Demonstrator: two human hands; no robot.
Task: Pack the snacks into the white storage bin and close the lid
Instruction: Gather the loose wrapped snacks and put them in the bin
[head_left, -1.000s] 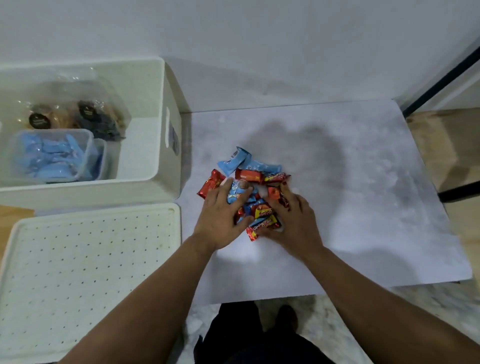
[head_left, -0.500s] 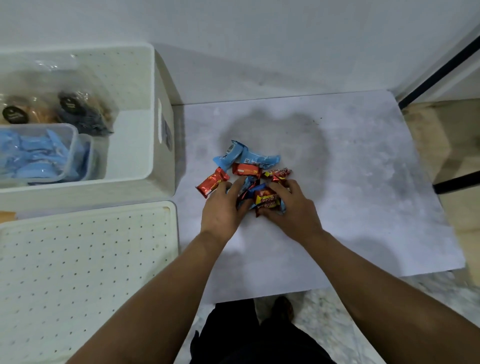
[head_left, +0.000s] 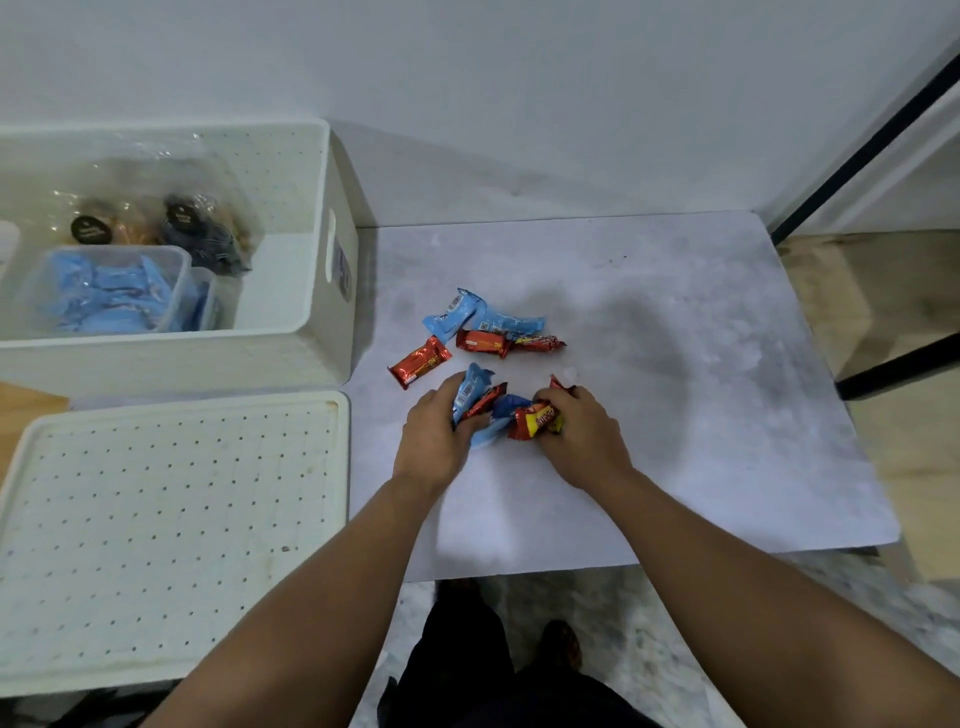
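Note:
Several small red and blue snack packets lie on the grey table mat (head_left: 675, 364). My left hand (head_left: 434, 436) and my right hand (head_left: 584, 439) press together around a bunch of snack packets (head_left: 498, 410), gripping them from both sides. Just beyond lie loose packets: two blue ones (head_left: 483, 316), a red bar (head_left: 418, 362) and two red ones (head_left: 506, 343). The white storage bin (head_left: 332, 312) stands open at the left, holding a clear tub of blue packets (head_left: 109, 296) and bagged cookies (head_left: 171, 228). Its perforated white lid (head_left: 171, 530) lies flat in front of it.
A white wall rises behind the table. At the right runs a black frame bar (head_left: 857, 150) over a wooden floor. The table's near edge is just above my legs and shoes (head_left: 519, 654).
Both hands have drawn closer and closed around a bunch of packets, pulling it toward me; several packets stay behind on the mat. The camera view has shifted slightly.

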